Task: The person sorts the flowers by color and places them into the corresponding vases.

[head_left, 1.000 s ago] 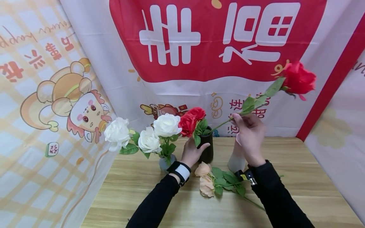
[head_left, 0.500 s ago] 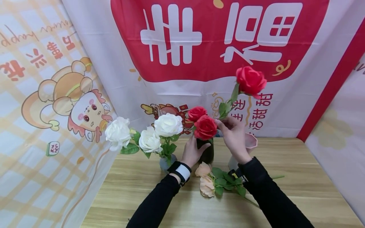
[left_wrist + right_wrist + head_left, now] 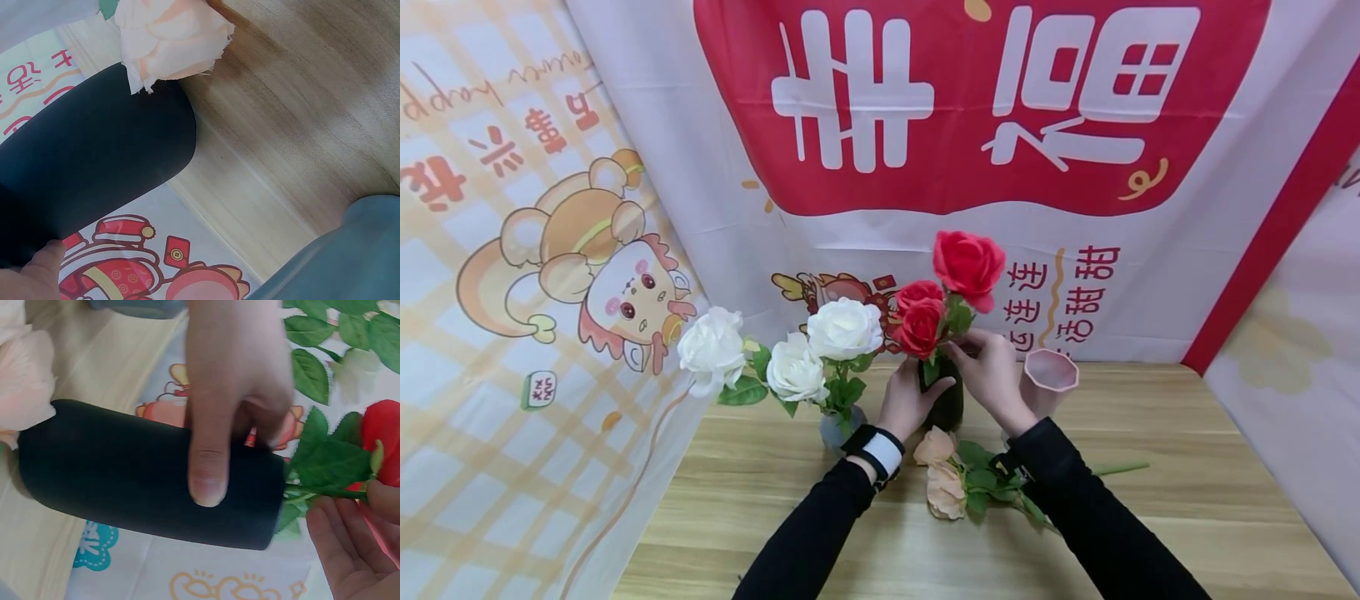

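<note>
My left hand (image 3: 904,406) grips the black vase (image 3: 951,407) near its upper part. In the right wrist view its thumb lies along the side of the vase (image 3: 125,475). My right hand (image 3: 990,377) pinches the stem of a red rose (image 3: 970,268) just above the vase's mouth. Inside the right wrist view, green stems (image 3: 306,490) run into that mouth beside the right fingertips. Two other red roses (image 3: 919,327) stand in the same vase, lower and to the left. The vase's inside is hidden.
White roses (image 3: 844,328) stand in a blue-grey vase (image 3: 838,428) on the left. Peach roses (image 3: 945,490) lie on the wooden table (image 3: 760,517) in front of the black vase. A pink vase (image 3: 1049,372) stands right of it, partly behind my right arm.
My right hand has brought the red rose left and down from the upper right to the black vase. The rose has turned more upright. My left hand has stayed on the vase.
</note>
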`<act>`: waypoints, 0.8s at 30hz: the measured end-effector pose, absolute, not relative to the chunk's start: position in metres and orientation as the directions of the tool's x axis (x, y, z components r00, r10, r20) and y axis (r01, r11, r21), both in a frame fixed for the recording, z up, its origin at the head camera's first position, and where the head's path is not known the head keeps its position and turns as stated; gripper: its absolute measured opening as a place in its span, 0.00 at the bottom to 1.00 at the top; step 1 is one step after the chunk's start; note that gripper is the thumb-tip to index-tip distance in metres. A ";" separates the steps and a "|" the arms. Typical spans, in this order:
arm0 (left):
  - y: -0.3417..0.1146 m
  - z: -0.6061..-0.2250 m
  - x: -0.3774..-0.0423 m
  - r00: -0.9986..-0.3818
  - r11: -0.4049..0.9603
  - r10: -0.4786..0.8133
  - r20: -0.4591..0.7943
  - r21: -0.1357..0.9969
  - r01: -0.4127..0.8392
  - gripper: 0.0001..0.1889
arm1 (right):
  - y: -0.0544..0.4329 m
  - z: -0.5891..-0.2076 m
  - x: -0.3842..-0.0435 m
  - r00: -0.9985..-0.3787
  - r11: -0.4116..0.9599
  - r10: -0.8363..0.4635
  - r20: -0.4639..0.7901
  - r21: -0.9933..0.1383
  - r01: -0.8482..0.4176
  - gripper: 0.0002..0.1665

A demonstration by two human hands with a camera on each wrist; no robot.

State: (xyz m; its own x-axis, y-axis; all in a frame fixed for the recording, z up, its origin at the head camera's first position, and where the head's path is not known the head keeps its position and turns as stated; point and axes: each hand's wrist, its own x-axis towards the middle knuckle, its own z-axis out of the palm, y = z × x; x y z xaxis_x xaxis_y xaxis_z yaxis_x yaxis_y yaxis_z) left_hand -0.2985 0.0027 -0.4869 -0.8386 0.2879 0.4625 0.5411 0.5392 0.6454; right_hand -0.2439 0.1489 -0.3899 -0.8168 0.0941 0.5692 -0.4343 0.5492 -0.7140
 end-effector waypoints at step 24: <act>0.003 -0.487 -0.299 -0.849 0.595 0.290 0.442 0.612 0.521 0.38 | 0.142 -0.432 -0.226 -0.867 0.559 0.211 0.451 -0.783 -0.272 0.32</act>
State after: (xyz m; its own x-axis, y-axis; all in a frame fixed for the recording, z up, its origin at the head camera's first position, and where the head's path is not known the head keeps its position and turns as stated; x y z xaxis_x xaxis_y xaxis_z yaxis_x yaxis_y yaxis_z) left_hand -0.2988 0.0027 -0.4873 -0.8491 0.2896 0.4417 0.5212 0.5948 0.6120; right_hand -0.2258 0.1419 -0.4325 -0.8670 0.2112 0.4513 -0.2716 0.5591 -0.7834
